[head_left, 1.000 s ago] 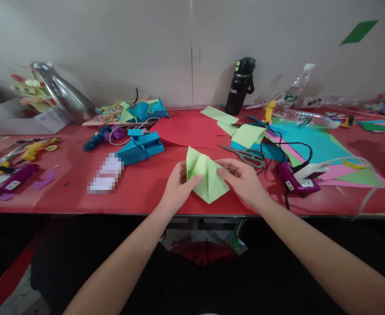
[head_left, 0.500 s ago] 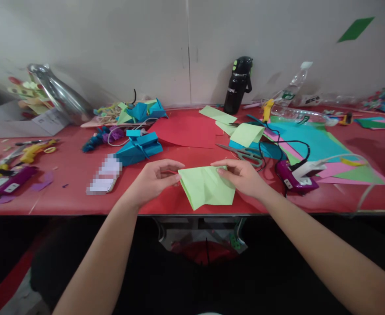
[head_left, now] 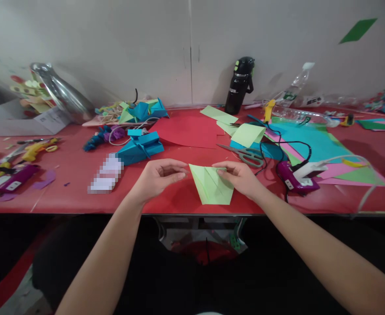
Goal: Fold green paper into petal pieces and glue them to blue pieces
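Pale green folded paper [head_left: 208,188] is sitting between the two hands, near the front edge of the red table [head_left: 80,203]. The right hand [head_left: 238,177] is pinching its upper right part — thumb pressing on the near face. The left hand [head_left: 159,177] is hovering just beside the upper left corner, thumb and fingers parted. Scissors [head_left: 251,157] are lying beyond the right hand — blue folded paper [head_left: 143,146] is resting beyond the left.

Below centre, a folded light-green paper [head_left: 214,189] is pinched by the right hand [head_left: 241,177]; just left of it, the left hand [head_left: 156,178] is held with thumb and fingers parted. Grey-handled scissors [head_left: 244,153] are seen right of centre, a black bottle [head_left: 237,91] above them.
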Demonstrator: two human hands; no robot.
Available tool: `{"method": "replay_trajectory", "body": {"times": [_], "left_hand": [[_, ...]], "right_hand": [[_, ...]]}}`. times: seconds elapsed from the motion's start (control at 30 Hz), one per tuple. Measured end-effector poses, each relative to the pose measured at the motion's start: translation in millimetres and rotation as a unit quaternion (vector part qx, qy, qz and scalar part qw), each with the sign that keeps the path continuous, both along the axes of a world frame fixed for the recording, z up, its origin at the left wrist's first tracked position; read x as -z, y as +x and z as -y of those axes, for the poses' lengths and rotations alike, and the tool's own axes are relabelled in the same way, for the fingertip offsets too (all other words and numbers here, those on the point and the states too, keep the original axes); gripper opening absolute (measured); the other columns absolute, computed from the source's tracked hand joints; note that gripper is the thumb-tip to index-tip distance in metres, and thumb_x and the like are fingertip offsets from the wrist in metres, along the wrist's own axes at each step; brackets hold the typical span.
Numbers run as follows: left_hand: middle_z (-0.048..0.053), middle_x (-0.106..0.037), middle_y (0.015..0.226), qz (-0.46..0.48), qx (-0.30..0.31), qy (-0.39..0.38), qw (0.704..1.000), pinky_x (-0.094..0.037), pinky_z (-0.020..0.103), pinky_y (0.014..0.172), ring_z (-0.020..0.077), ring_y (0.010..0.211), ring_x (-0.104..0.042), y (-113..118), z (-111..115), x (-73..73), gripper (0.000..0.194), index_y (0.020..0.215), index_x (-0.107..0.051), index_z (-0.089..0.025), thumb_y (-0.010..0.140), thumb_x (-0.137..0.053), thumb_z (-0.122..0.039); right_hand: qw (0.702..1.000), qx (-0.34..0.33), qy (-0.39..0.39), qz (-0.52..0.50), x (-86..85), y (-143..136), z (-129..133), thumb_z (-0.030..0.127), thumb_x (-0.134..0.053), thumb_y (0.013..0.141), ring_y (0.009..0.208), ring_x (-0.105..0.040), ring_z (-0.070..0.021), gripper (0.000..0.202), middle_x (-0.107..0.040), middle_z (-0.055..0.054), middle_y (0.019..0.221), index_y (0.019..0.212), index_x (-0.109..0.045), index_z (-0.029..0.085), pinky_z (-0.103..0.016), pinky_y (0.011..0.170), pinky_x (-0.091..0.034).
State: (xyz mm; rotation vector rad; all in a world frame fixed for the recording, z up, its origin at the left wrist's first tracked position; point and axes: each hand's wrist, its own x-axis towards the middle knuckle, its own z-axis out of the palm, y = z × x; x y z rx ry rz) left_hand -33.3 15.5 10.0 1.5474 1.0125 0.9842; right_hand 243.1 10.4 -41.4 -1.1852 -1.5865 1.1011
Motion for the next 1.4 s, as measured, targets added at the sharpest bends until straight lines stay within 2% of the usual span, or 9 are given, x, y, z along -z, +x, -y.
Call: {"method": "replay_trajectory", "body": {"times": [0.07,0.13,0.27,0.43,0.63,0.93,1.1,1.4], "left_hand": [[0.010,-0.078,0.100,-0.003,-0.001,-0.012,1.000,-0.060,0.040,0.089,0.0268,0.093,-0.074,0,0,-0.3,0.031,0.101,-0.078,-0.019,0.074,-0.084,-0.035],[0.010,-0.078,0.102,0.004,-0.006,-0.037,0.999,-0.062,0.039,0.084,0.0270,0.092,-0.074,1,0,-0.4,0.033,0.102,-0.078,-0.019,0.075,-0.084,-0.038],[0.011,-0.077,0.101,0.010,-0.014,-0.091,0.996,-0.064,0.038,0.076,0.0270,0.088,-0.075,3,0,-1.1,0.040,0.103,-0.075,-0.018,0.073,-0.085,-0.041],[0.011,-0.075,0.108,-0.026,-0.002,-0.150,0.988,-0.062,0.036,0.077,0.0246,0.090,-0.075,10,1,-2.7,0.043,0.108,-0.070,-0.016,0.079,-0.079,-0.045],[0.011,-0.074,0.105,-0.024,0.015,-0.160,0.987,-0.060,0.035,0.080,0.0227,0.090,-0.073,17,2,2.4,0.039,0.104,-0.070,-0.014,0.080,-0.077,-0.044],[0.009,-0.074,0.103,-0.003,0.033,-0.171,0.985,-0.059,0.036,0.083,0.0226,0.090,-0.073,15,2,4.2,0.031,0.103,-0.070,-0.015,0.081,-0.074,-0.037],[0.009,-0.074,0.107,0.010,0.016,-0.185,0.983,-0.059,0.035,0.080,0.0210,0.087,-0.073,19,3,4.1,0.032,0.100,-0.069,-0.016,0.083,-0.073,-0.042],[0.007,-0.074,0.092,0.002,-0.003,-0.174,0.985,-0.058,0.036,0.080,0.0220,0.084,-0.072,22,4,3.0,0.020,0.088,-0.067,-0.016,0.079,-0.068,-0.033]], "right_hand": [[1.000,0.004,-0.015,-0.005,2.9,-1,-1,0.043,-0.068,0.087,0.075,-0.070,-0.0212,0.031,-0.077,-0.006,0.091,0.109,-0.076,0.023,-0.034,0.061,-0.056],[1.000,0.013,-0.019,-0.007,4.8,-2,-1,0.043,-0.069,0.086,0.077,-0.070,-0.0212,0.032,-0.077,-0.007,0.094,0.110,-0.076,0.021,-0.034,0.063,-0.056],[1.000,0.027,0.000,-0.006,7.7,-4,0,0.042,-0.069,0.086,0.080,-0.070,-0.0216,0.033,-0.078,-0.009,0.098,0.109,-0.075,0.020,-0.033,0.065,-0.055],[0.999,0.034,0.023,0.002,13.5,-6,-1,0.041,-0.068,0.087,0.083,-0.070,-0.0223,0.033,-0.078,-0.010,0.103,0.109,-0.076,0.019,-0.035,0.070,-0.054],[0.999,0.032,0.037,0.018,15.3,-7,1,0.040,-0.066,0.088,0.085,-0.070,-0.0234,0.032,-0.077,-0.010,0.099,0.109,-0.076,0.018,-0.035,0.071,-0.054],[0.998,0.038,0.043,0.020,13.3,-8,1,0.039,-0.066,0.088,0.085,-0.071,-0.0237,0.031,-0.077,-0.010,0.097,0.108,-0.076,0.017,-0.035,0.071,-0.054],[0.998,0.035,0.049,0.024,13.8,-8,1,0.038,-0.065,0.089,0.086,-0.071,-0.0236,0.029,-0.077,-0.010,0.097,0.108,-0.076,0.018,-0.035,0.072,-0.055],[0.996,0.035,0.062,0.048,14.6,-8,2,0.035,-0.064,0.090,0.086,-0.070,-0.0225,0.028,-0.077,-0.009,0.101,0.110,-0.076,0.019,-0.035,0.073,-0.053]]}}
